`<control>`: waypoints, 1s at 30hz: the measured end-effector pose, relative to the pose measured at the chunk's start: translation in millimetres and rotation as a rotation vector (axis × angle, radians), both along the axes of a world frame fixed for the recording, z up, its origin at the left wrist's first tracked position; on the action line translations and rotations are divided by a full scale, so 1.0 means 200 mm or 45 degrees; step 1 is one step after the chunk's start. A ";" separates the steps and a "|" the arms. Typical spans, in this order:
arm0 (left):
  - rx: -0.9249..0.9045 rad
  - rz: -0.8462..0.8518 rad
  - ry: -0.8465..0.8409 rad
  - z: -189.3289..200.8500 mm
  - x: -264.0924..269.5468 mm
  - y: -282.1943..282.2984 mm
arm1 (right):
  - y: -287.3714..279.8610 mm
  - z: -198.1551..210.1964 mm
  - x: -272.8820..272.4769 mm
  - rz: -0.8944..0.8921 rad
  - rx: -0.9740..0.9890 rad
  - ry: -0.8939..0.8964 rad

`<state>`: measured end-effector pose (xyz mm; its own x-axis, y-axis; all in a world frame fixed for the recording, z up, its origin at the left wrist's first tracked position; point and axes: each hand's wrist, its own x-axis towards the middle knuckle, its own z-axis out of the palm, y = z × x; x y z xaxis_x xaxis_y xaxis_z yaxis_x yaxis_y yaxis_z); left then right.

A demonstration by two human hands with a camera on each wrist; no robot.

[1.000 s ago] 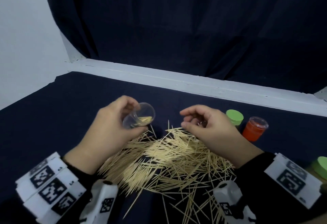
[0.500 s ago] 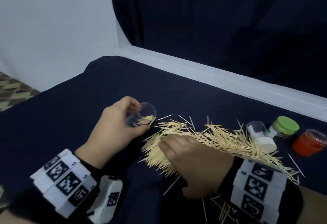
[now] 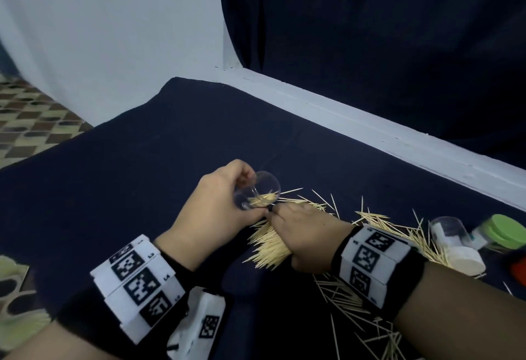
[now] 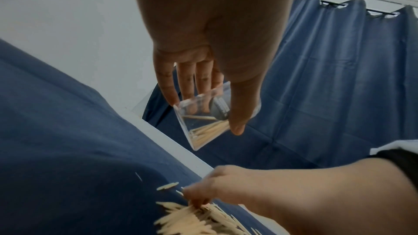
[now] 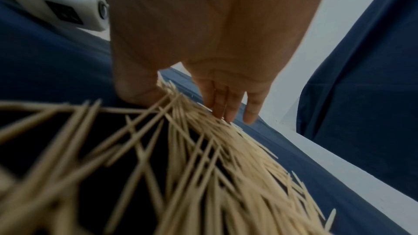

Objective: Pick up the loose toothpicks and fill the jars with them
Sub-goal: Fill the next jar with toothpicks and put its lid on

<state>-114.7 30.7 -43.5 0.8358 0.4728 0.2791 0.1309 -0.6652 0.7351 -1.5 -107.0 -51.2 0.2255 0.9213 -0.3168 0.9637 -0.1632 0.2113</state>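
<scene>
A small clear plastic jar (image 3: pixel 257 190), tilted with its mouth toward the right hand (image 3: pixel 306 236), is gripped in the curled fingers of the left hand (image 3: pixel 216 211); only a thin layer of toothpicks is held in it. Under the right hand's straight, pressed-down fingers (image 5: pixel 226 103), a large heap of loose pale wooden toothpicks (image 3: pixel 273 243) is left. That flat press is revealed only by the right wrist view; a second clear jar (image 3: pixel 449 231) lying beyond that hand is seen only from the head.

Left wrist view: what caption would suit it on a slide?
Left hand holds a tilted clear plastic jar with a few pale wooden toothpicks, while the right hand gathers the loose toothpick pile on dark blue cloth.
</scene>
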 end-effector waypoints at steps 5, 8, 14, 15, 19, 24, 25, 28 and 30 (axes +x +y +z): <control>-0.002 -0.005 -0.006 0.00 0.00 -0.01 | 0.06 0.02 0.02 -0.071 0.022 0.172; -0.001 -0.015 0.006 0.01 0.00 -0.01 | 0.09 0.02 0.01 -0.081 -0.022 0.161; -0.004 0.004 0.010 0.00 0.01 0.00 | 0.13 -0.02 0.02 -0.103 -0.023 0.134; -0.006 0.004 0.012 0.00 0.01 0.00 | 0.12 -0.03 0.03 -0.111 -0.021 0.134; 0.005 0.017 0.035 0.00 0.01 0.00 | 0.11 -0.07 0.02 -0.184 0.014 0.160; 0.021 0.046 0.083 0.01 0.01 0.00 | 0.05 -0.05 0.02 -0.288 0.008 0.214; 0.027 0.050 0.099 0.01 0.00 0.00 | 0.03 -0.04 0.02 -0.347 0.001 0.244; 0.031 0.062 0.150 0.02 0.01 -0.01 | -0.04 0.03 0.08 -0.500 0.044 0.281; 0.025 0.070 0.168 0.03 0.02 -0.02 | -0.10 0.09 0.12 -0.567 0.092 0.309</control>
